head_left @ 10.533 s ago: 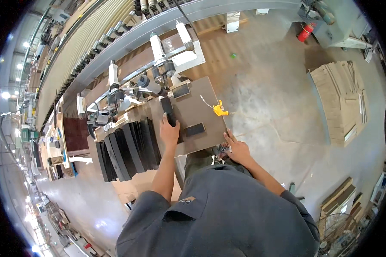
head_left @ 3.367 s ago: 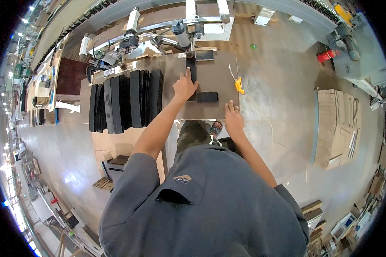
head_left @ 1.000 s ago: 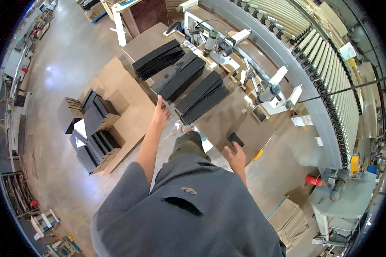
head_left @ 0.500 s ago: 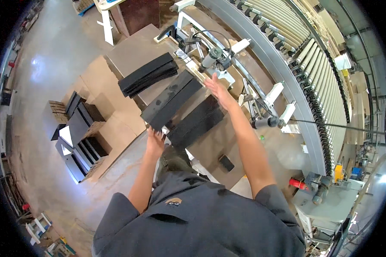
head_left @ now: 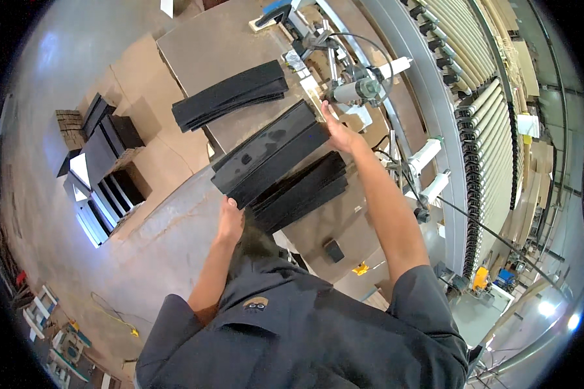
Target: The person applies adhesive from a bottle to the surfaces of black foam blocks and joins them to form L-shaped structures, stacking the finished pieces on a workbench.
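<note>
A pair of long black boards (head_left: 272, 149) lies side by side, slanting up to the right between my hands. Dark smudges mark the upper board. My left hand (head_left: 230, 220) is closed on their lower left end, the thumb showing and the other fingers hidden beneath. At the upper right end my right hand (head_left: 342, 133) grips the boards, one digit stretched along the edge and the rest partly hidden. Above lies a stack of black boards (head_left: 230, 94) on the brown table (head_left: 207, 45); below, a second black stack (head_left: 302, 191) is close to my body.
Clamps and a grey cylinder (head_left: 355, 91) stand just past my right hand, before a roller conveyor (head_left: 464, 129). A small dark block (head_left: 333, 251) sits on the table at the near right. More black boards (head_left: 104, 152) are piled on cardboard (head_left: 139, 71) at the left.
My right hand has come from beside the boards onto their upper right end. The left hand has closed further on the lower end. The whole view has shifted.
</note>
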Available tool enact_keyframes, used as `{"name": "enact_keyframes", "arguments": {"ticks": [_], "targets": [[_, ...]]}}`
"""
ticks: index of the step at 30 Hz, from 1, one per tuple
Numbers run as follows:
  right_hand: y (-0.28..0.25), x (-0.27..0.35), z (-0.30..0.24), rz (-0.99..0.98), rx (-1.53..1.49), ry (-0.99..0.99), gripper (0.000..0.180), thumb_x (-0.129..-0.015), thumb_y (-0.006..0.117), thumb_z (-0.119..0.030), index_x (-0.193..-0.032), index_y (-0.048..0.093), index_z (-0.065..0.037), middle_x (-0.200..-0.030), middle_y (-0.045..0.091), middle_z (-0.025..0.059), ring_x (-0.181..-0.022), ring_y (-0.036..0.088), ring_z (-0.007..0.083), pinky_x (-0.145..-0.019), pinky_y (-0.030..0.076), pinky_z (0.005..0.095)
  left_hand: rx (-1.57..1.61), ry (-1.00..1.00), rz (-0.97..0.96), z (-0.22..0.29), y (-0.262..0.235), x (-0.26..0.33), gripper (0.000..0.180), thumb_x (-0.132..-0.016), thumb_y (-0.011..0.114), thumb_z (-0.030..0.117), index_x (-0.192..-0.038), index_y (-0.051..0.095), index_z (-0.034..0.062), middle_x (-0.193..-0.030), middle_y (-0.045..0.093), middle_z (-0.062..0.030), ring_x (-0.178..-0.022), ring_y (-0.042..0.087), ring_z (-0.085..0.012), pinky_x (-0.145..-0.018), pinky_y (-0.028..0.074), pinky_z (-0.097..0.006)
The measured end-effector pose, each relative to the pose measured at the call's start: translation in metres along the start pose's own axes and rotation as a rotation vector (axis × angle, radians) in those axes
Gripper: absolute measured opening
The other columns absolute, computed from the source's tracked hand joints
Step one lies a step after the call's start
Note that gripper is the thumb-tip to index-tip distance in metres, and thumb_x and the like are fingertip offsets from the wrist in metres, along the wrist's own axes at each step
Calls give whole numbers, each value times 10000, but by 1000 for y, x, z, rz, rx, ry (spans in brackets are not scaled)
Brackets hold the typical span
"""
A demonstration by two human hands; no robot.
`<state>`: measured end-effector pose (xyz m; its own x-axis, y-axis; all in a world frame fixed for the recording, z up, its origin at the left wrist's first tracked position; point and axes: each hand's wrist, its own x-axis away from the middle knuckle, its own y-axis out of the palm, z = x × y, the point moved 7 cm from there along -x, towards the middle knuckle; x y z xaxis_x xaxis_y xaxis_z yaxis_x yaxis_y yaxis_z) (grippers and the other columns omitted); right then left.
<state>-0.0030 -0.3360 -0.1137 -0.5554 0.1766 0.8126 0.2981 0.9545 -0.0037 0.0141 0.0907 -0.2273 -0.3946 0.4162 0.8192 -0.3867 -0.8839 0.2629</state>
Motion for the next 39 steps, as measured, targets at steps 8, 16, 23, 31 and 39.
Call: {"name": "enact_keyframes", "arguments": {"ticks": [8, 16, 23, 31, 39], "targets": [[-1, -25, 35, -43, 44, 95, 1471, -739, 246, -1169, -1816, -88, -225, -1887, -131, 174, -1737, -102, 394, -1359, 52, 700, 261, 40, -67, 54, 37, 42, 730, -963, 751, 449, -1568, 462, 159, -1434, 636, -50, -1244, 657, -264, -1001, 579, -463], [-8, -16, 39, -71, 117, 71, 1463, -773, 206, -1154, -1818, -33, -157, -1891, -89, 177, -1744, -67, 375, -1366, 54, 662, 230, 16, -79, 47, 42, 48, 956, -853, 857, 460, -1656, 427, 170, -1608, 574, -107, -1457, 585, -313, -1180, 514, -505], [18, 41, -16, 33, 107, 44, 1463, -729, 229, -1169, -1815, -102, -247, -1886, -145, 164, -1738, -123, 376, -1348, 5, 712, 246, 130, -47, 41, 26, 49, 806, -931, 775, 463, -1541, 515, 6, -1458, 635, -127, -1323, 621, -268, -1068, 517, -445], [26, 66, -24, -15, 45, -33, 1497, -705, 257, -1177, -1814, -111, -241, -1887, -142, 161, -1740, -121, 366, -1339, -30, 730, -80, 245, -127, 54, 21, 69, 660, -994, 662, 439, -1422, 604, -61, -1328, 662, -122, -1268, 597, -220, -1068, 478, -361], [46, 184, -33, 131, -117, -330, 1358, -866, 370, -1080, -1826, 86, -162, -1844, 255, 142, -1698, 202, 309, -1335, 114, 663, 192, 432, -177, 81, -12, 145, 782, -881, 873, 478, -1474, 629, 30, -1379, 717, -60, -1267, 659, -233, -1193, 459, -405]]}}
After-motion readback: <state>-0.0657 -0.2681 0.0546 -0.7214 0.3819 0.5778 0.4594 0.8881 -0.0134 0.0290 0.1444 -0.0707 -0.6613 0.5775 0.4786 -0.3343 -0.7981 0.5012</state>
